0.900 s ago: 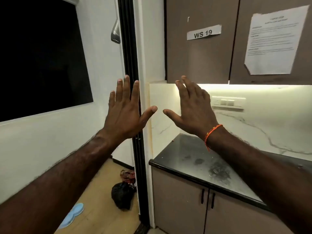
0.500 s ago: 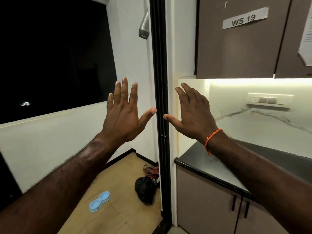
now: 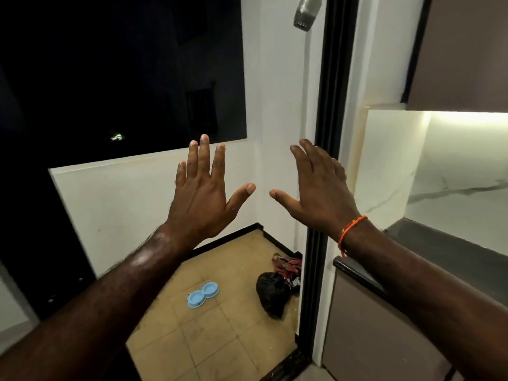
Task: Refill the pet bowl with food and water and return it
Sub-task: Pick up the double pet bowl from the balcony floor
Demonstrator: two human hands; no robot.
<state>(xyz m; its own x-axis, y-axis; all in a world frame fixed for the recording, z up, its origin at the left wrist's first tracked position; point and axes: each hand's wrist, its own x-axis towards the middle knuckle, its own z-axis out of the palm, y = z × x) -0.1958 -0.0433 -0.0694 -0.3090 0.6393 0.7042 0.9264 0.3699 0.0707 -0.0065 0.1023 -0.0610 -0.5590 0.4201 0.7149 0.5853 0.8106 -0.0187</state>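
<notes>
- Pet bowl [image 3: 203,293]: a pale blue double dish, two round wells joined side by side, lying flat on the tan tiled floor [image 3: 220,339] of the small space past the dark door frame [image 3: 324,160], well below and apart from both hands.
- Handling, as a judgement: it looks like thin moulded plastic, so light and stiff and unlikely to break if knocked (slippery once wet, most likely). Both wells appear empty, though the dish is too small in view to be sure.
- Where to hold: the narrow waist between the wells, or the outer rim at each end with two hands. Once water is in one well, a level two-handed carry seems wiser, since a tilt would spill it into the food.
- Left hand [image 3: 202,193]: raised in the air, fingers straight and spread, holding nothing.
- Right hand [image 3: 320,193]: raised likewise, fingers spread, empty, an orange thread band [image 3: 350,229] on its wrist.
- Nearby: a black plastic bag [image 3: 272,294] on the floor right of the dish, and a dark countertop [image 3: 439,243] at right.
</notes>
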